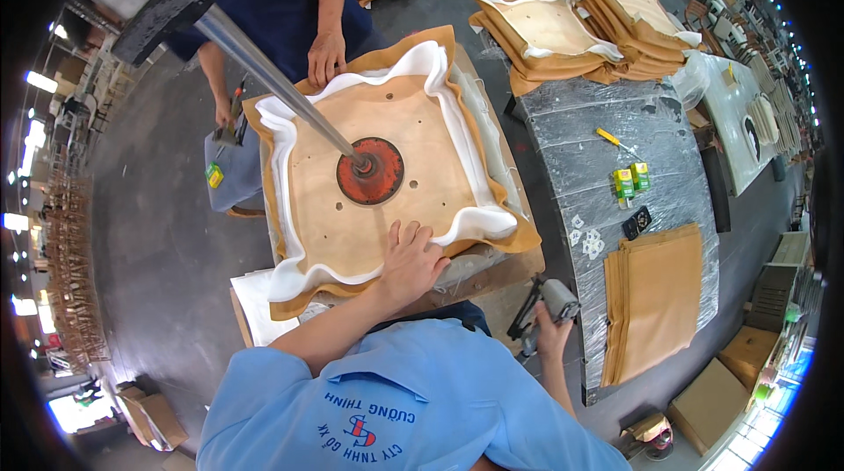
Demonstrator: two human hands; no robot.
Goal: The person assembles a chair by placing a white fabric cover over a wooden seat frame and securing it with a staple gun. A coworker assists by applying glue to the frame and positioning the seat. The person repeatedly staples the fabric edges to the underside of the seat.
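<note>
A square plywood seat board [329, 132] lies in front of me, ringed by upturned white foam [479, 223] and tan leather-like sheet [519, 237]. A red round plate [393, 170] under a metal rod [281, 84] sits on its middle. My left hand [411, 264] lies over the near edge, fingers spread on the foam and wood. Low beside the near right corner, my right hand [551, 336] is closed round the handle of a staple gun [559, 300]. It is apart from the board.
Across the board, a co-worker's hand [327, 58] touches the far edge; the other holds a tool [230, 131]. A plastic-wrapped table [563, 146] at right bears tan sheets [655, 295], small boxes [623, 185], a yellow-handled screwdriver [608, 136] and stacked seats [545, 27].
</note>
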